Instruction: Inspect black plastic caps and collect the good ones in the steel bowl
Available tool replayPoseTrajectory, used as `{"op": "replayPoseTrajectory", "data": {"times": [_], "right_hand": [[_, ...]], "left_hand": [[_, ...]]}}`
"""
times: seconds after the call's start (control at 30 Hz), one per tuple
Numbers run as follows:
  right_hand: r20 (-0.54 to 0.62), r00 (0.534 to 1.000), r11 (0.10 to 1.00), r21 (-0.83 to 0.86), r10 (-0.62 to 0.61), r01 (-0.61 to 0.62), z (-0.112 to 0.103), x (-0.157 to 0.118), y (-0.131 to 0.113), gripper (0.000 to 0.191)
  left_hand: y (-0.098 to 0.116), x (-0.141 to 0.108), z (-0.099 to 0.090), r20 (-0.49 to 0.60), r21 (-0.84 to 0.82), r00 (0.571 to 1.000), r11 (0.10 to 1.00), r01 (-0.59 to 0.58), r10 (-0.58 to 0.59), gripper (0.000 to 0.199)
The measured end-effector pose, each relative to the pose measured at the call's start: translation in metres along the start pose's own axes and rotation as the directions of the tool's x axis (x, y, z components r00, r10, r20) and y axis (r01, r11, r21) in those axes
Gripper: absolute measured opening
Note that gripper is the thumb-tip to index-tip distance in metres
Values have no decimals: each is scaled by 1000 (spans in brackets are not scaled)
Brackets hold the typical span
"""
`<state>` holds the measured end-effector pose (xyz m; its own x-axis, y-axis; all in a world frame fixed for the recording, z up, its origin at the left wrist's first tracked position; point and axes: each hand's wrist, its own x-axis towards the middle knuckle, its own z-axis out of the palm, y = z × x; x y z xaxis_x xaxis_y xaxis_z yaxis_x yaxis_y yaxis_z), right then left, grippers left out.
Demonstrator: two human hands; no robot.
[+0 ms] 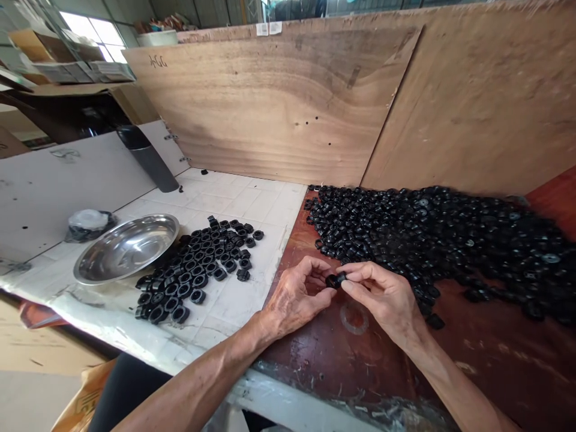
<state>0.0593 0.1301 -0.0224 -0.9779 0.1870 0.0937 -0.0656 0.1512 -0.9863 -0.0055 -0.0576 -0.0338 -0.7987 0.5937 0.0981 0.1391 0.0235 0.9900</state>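
Observation:
Between my two hands, above the reddish-brown board, is a small black plastic ring-shaped part (pixel 332 281). My left hand (pixel 299 292) pinches it from the left with thumb and fingers. From the other side, the thumb and fingertips of my right hand (pixel 378 291) close on its right end; whether this end is a separate small piece I cannot tell. Behind my right hand spreads a large heap of black plastic parts (pixel 405 225). Left of my left hand, several black rings (pixel 198 258) lie grouped on the white surface.
A shiny metal bowl (pixel 130 249) rests beside the grouped rings. Farther back stand a dark bottle (pixel 150 159) and a clear-wrapped bundle (pixel 87 223). A tall plywood panel (pixel 270 108) closes off the back, and a low white panel (pixel 49 192) borders the left.

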Motion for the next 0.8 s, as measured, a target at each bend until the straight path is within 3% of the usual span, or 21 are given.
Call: {"op": "replayPoseTrajectory", "data": {"times": [0.17, 0.3, 0.47, 0.6, 0.7, 0.8], "right_hand": [[-9, 997, 992, -96, -78, 77, 0, -2, 3, 12], [-51, 999, 990, -138, -15, 8, 2, -4, -3, 16], [-72, 996, 984, -178, -45, 31, 5, -7, -5, 19], [-35, 979, 924, -339, -202, 178, 3, -8, 0, 21], [64, 935, 824, -456, -348, 337, 2, -8, 1, 14], [93, 905, 773, -488, -415, 405, 3, -8, -2, 10]], "left_hand": [[-2, -2, -1, 0, -77, 1000, 997, 19, -19, 24], [-2, -1, -2, 3, -50, 996, 995, -91, 91, 19], [-3, 1, -5, 11, 43, 976, 975, -217, 217, 21], [-3, 0, -8, 32, 107, 960, 954, -281, 279, 24], [-1, 0, -8, 43, 133, 945, 936, -327, 324, 27], [0, 1, -8, 45, 120, 940, 933, -340, 337, 27]]}}
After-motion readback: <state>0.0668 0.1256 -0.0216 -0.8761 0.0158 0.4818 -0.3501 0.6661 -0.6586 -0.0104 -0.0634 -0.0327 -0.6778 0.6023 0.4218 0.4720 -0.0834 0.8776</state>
